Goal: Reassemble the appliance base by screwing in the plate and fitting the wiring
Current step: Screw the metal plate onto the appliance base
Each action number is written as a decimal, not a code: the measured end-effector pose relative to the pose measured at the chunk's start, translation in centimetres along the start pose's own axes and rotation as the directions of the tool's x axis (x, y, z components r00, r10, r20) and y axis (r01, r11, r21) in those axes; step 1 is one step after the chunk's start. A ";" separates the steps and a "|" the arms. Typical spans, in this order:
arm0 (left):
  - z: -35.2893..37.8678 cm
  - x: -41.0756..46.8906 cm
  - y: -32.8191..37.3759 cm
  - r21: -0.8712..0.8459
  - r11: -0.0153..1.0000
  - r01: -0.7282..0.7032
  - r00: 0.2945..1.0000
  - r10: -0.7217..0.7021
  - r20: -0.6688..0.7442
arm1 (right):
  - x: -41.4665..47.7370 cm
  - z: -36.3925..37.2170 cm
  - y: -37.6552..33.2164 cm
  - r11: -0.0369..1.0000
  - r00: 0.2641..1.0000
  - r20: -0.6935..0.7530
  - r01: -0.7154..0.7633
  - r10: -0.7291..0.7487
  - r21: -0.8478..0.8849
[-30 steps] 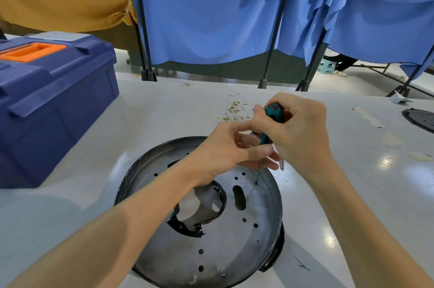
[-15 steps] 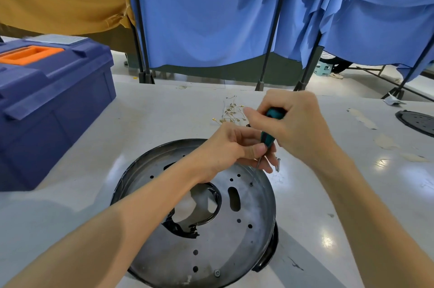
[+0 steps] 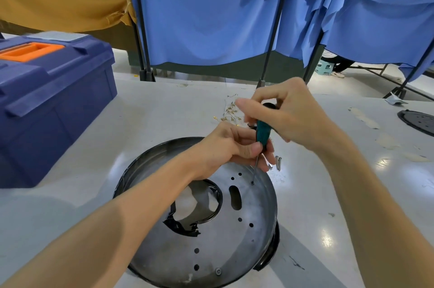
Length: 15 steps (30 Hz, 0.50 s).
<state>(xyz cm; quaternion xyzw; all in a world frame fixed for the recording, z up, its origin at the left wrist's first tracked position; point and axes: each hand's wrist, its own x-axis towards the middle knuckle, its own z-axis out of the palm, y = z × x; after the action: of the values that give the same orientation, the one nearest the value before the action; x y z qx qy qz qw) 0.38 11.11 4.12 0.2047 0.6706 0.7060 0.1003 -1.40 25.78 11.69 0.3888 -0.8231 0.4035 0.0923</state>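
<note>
The round metal plate point(image 3: 225, 243) of the appliance base was seen lying flat on the white table point(image 3: 164, 120), near its front edge, directly below both forearms. A green-handled screwdriver point(image 3: 261, 132) was held almost upright over the plate's far side, its tip set at a small hole near the rim. The handle's top was gripped by the right hand point(image 3: 291, 116) with curled fingers, while the lower handle and shaft were pinched by the left hand point(image 3: 231, 146) – thumb pressed against the shaft. Two loose screws point(image 3: 277, 163) lay just beyond the plate's rim, and a bundle of thin wiring point(image 3: 231, 112) lay farther back. A blue toolbox point(image 3: 51, 99) was set at the left.
</note>
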 end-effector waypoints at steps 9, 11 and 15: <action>1.0 -0.2 -0.2 0.044 0.996 -0.072 0.987 0.077 -0.142 | -0.3 4.9 0.0 0.809 0.782 -0.620 -0.402 0.060 -0.429; 0.9 -0.4 0.1 0.023 0.998 -0.062 0.990 0.064 -0.125 | -0.4 4.6 -0.2 0.809 0.860 -0.506 -0.338 0.059 -0.480; 1.1 -0.1 0.1 -0.006 1.000 -0.024 0.998 0.024 -0.061 | 0.9 1.0 -0.4 0.996 0.978 -0.188 -0.089 0.088 0.001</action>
<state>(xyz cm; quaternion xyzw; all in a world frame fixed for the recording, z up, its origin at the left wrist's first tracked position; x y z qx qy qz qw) 0.98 12.05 4.24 0.1907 0.6685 0.7152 0.0720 -1.50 24.38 11.66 0.3114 -0.8288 0.4389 0.1531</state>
